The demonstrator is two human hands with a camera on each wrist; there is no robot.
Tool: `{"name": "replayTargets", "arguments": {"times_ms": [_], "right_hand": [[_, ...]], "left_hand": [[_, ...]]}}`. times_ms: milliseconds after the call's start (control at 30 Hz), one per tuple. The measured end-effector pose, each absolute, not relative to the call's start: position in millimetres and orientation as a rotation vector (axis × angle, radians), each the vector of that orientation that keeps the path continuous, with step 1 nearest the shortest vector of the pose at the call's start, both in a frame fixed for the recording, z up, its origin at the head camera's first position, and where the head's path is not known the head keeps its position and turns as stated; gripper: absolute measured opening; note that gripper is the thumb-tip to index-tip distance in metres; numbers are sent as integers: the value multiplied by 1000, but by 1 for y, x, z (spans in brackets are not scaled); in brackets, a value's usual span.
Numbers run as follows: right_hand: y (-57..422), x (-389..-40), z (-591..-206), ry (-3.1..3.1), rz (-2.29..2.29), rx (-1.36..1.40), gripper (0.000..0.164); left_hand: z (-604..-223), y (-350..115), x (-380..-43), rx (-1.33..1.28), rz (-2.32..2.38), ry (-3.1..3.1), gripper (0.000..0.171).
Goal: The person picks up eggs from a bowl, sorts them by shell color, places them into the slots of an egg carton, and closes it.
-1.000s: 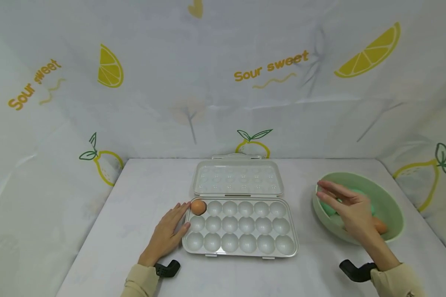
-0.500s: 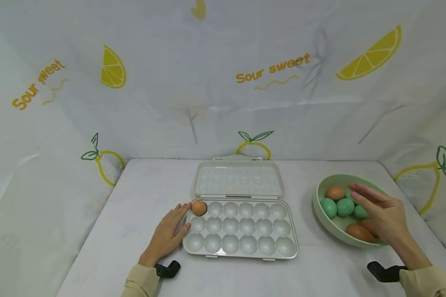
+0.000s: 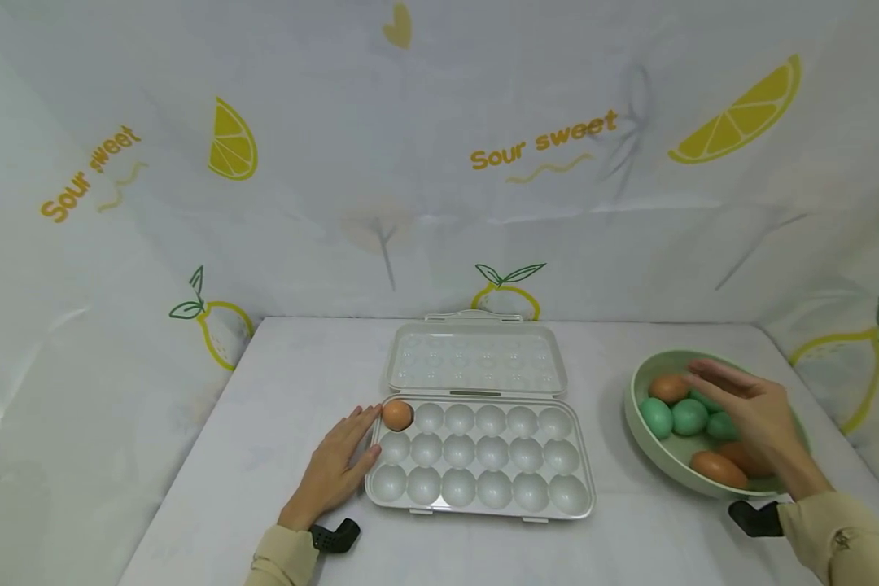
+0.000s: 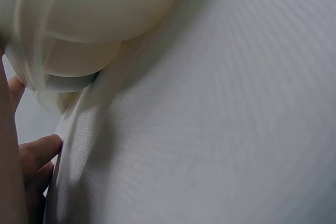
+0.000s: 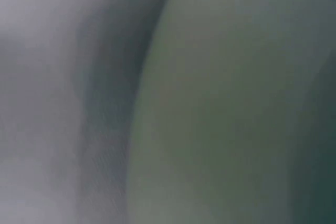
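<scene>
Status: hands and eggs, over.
Left hand at left edge of egg tray. Right hand over bowl of eggs, partly hiding them. One brown egg in egg tray's back-left corner.

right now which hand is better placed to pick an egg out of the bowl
Probably the right hand: it is over the green bowl, close to the eggs inside. The left hand is at the egg tray, away from the bowl.

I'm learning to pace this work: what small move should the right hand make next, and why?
Probably curl the right hand around the brown egg at the far left of the bowl: the hand seems to hold nothing and points towards that egg, while the tray has only one egg, with its other cups empty.
</scene>
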State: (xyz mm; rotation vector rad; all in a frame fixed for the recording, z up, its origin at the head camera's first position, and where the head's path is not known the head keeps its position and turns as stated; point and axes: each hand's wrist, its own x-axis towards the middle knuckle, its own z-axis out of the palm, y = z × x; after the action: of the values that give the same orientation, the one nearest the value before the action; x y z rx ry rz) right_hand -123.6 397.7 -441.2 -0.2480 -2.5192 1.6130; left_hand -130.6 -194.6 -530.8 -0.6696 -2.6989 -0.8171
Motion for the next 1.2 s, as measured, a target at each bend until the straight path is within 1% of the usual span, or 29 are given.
{"name": "replayTargets", "arguments": {"times_ms": [200, 433, 567, 767, 933, 1200], "right_hand": [[396, -127, -451, -2599, 1643, -272, 55], [393, -130, -453, -2707, 1528, -287, 62], [390, -133, -457, -2699, 1478, -207, 60], [387, -136, -463, -2547, 1620, -70, 53], [385, -139, -465, -2523, 1554, 1, 48], [380, -143, -468, -2618, 1314, -16, 57]], "left_hand": [[-531, -194, -131, -674, -819, -2698, 61], [-529, -195, -131, -674, -802, -2706, 61], [-529, -195, -130, -666, -801, -2709, 62], [-529, -195, -130, -679, -805, -2697, 62], [-528, -195, -130, -686, -802, -2691, 62], [-528, -195, -130, -678, -803, -2704, 63]]}}
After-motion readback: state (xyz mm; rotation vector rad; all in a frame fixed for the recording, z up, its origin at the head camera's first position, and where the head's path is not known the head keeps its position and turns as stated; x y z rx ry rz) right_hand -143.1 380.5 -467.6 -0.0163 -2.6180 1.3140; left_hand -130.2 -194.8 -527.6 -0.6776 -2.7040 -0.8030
